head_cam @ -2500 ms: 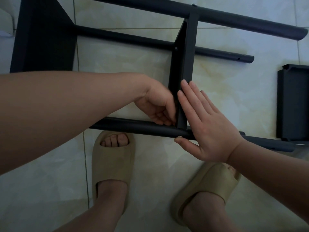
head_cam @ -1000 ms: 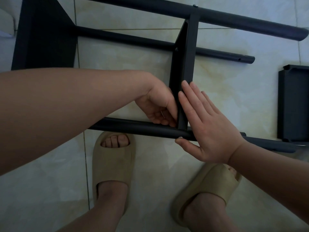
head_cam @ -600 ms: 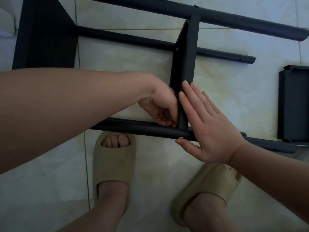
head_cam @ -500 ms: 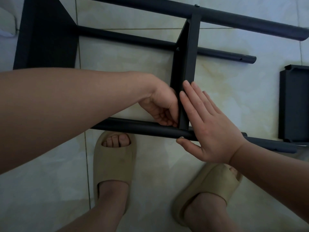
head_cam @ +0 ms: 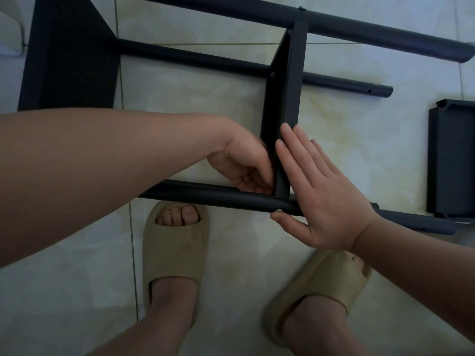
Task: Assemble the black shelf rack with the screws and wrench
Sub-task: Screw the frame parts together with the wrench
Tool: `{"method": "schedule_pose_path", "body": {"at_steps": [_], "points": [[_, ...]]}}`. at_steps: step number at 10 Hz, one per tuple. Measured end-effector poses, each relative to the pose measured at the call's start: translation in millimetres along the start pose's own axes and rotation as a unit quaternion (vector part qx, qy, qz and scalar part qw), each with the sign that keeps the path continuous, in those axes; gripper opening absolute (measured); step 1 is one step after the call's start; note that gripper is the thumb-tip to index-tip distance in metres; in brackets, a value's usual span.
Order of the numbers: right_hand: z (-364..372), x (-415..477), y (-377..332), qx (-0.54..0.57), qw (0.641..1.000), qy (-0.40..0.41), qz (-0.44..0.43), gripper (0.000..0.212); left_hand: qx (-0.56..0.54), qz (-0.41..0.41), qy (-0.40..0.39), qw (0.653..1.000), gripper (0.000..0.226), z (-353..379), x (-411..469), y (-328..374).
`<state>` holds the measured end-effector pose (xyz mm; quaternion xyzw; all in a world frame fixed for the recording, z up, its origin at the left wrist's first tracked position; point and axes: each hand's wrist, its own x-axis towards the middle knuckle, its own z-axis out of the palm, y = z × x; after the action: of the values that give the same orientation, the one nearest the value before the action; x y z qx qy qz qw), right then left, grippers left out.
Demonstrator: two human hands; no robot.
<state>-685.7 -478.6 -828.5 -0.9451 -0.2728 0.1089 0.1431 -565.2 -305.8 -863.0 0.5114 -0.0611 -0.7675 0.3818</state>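
The black shelf rack lies on its side on the tiled floor. A shelf panel (head_cam: 285, 98) crosses between the near tube (head_cam: 205, 195) and the far tube (head_cam: 359, 29). My left hand (head_cam: 241, 165) is at the inner corner where panel and near tube meet. Its curled fingers pinch a small tool, which they mostly hide. My right hand (head_cam: 321, 196) presses flat against the panel's right face. Its thumb touches a silver screw head (head_cam: 279, 210) on the near tube's outer side.
A second tube (head_cam: 205, 60) runs through the panel farther back, and a large black panel (head_cam: 69, 60) closes the rack's left end. A loose black shelf panel (head_cam: 452, 160) lies on the floor at right. My feet in beige slippers (head_cam: 174, 242) stand just below the near tube.
My left hand's fingers have shifted slightly at the corner joint, with small turning motions. My right hand and the rack have stayed in place.
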Motion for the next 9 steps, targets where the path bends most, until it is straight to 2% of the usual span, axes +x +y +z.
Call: {"method": "schedule_pose_path", "body": {"at_steps": [2, 7, 8, 9], "points": [[-0.1, -0.6, 0.2, 0.002, 1.0, 0.001, 0.001, 0.092, 0.045, -0.029, 0.028, 0.998, 0.012, -1.5, 3.2, 4.0], [-0.1, -0.3, 0.5, 0.002, 1.0, 0.003, -0.001, 0.092, 0.005, 0.061, 0.02, 0.998, 0.026, 3.6, 0.7, -3.2], [0.2, -0.2, 0.7, 0.0, 1.0, 0.001, -0.001, 0.092, 0.007, 0.067, 0.019, 0.998, 0.023, 3.8, -0.2, -3.1], [0.6, -0.2, 0.9, 0.0, 1.0, 0.0, -0.002, 0.092, 0.048, 0.037, 0.02, 0.998, 0.02, -0.9, -0.3, 1.7]]}}
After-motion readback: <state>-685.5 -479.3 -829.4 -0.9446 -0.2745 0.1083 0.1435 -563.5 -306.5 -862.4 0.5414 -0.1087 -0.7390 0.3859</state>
